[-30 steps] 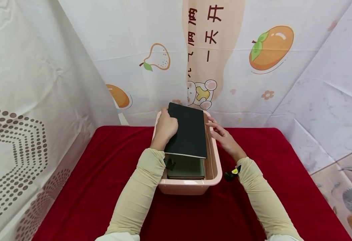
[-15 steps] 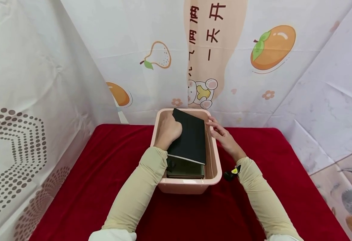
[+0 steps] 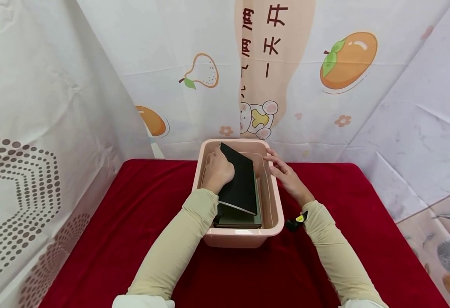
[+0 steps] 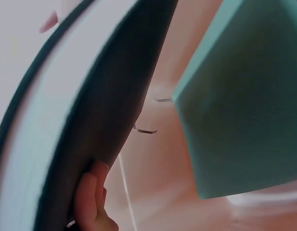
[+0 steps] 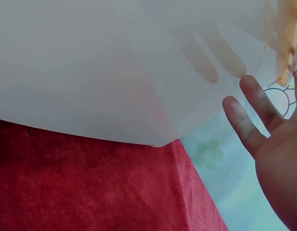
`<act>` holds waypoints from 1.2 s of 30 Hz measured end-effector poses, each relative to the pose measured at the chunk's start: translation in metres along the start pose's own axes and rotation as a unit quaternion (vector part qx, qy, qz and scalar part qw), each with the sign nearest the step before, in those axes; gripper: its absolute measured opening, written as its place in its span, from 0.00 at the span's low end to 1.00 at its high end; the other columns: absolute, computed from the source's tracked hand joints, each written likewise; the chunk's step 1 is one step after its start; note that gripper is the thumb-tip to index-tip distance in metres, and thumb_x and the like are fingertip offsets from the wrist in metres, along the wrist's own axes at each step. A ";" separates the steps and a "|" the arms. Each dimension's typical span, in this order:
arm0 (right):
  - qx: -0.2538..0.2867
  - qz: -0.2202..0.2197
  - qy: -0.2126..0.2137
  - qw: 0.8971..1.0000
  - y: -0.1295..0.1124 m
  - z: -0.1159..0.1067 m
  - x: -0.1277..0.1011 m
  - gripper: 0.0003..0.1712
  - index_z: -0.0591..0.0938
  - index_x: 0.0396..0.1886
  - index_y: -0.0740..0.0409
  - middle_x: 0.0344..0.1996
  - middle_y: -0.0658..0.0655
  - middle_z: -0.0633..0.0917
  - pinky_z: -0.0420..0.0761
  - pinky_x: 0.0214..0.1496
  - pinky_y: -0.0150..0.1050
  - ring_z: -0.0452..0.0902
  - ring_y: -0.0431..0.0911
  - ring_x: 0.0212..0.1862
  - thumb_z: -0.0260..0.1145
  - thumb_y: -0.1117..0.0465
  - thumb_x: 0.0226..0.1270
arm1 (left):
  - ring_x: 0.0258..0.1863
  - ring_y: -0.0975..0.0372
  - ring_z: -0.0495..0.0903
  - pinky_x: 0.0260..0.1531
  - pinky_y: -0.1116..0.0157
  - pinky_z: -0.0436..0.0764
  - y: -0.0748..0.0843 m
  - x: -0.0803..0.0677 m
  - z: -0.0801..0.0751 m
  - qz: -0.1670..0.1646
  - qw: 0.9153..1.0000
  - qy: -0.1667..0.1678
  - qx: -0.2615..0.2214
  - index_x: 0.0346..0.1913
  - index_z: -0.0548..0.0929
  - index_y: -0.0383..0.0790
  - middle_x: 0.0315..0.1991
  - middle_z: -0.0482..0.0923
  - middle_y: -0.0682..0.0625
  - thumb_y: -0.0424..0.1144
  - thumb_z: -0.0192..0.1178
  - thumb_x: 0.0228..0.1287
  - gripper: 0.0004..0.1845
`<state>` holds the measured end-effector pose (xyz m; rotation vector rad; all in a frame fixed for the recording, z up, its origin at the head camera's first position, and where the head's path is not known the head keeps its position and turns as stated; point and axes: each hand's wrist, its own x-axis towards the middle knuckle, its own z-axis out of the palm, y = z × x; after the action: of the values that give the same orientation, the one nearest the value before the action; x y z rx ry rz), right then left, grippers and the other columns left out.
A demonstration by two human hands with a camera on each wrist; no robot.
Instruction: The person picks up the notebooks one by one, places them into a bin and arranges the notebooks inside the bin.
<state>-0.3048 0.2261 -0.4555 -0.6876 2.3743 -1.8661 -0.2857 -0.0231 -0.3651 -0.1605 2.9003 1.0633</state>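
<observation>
A pink plastic bin stands on the red cloth. My left hand grips the left edge of a black notebook, tilted inside the bin above a green notebook lying on the bottom. In the left wrist view the black notebook fills the left, my fingers curl under it, and the green notebook lies to the right. My right hand rests with straight fingers on the bin's right rim. In the right wrist view its fingers lie against the pale bin wall.
The red cloth covers the table on all sides of the bin. Printed fabric backdrops hang close behind and to the left. A small black and yellow device sits at my right wrist.
My left hand has lowered the black notebook deeper into the bin, toward the green notebook. The right hand has stayed on the rim.
</observation>
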 end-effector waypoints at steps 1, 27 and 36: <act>0.002 0.000 0.001 1.000 0.000 0.000 0.000 0.25 0.67 0.72 0.63 0.83 0.45 0.52 0.68 0.69 0.31 0.50 0.52 0.81 0.51 0.58 0.83 | 0.55 0.42 0.76 0.57 0.48 0.78 0.000 0.000 0.001 -0.003 1.000 -0.005 0.001 0.81 0.48 0.39 0.74 0.60 0.34 0.40 0.42 0.77 0.33; 0.038 0.010 0.008 0.999 0.000 0.005 0.000 0.26 0.66 0.73 0.64 0.83 0.43 0.51 0.63 0.77 0.56 0.45 0.50 0.83 0.49 0.55 0.83 | 0.47 0.43 0.78 0.48 0.52 0.78 -0.007 -0.001 0.023 -0.017 0.996 -0.083 0.018 0.81 0.37 0.35 0.69 0.59 0.25 0.36 0.46 0.76 0.40; 0.048 0.012 0.012 0.999 0.001 0.006 0.000 0.25 0.67 0.72 0.61 0.83 0.44 0.51 0.58 0.78 0.66 0.44 0.51 0.83 0.49 0.55 0.83 | 0.62 0.42 0.70 0.54 0.49 0.80 -0.006 -0.003 0.023 -0.036 0.992 -0.119 0.026 0.80 0.28 0.34 0.72 0.53 0.23 0.35 0.46 0.76 0.44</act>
<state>-0.3034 0.2209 -0.4582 -0.6289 2.2779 -1.9748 -0.2816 -0.0125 -0.3865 -0.1247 2.6850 0.9243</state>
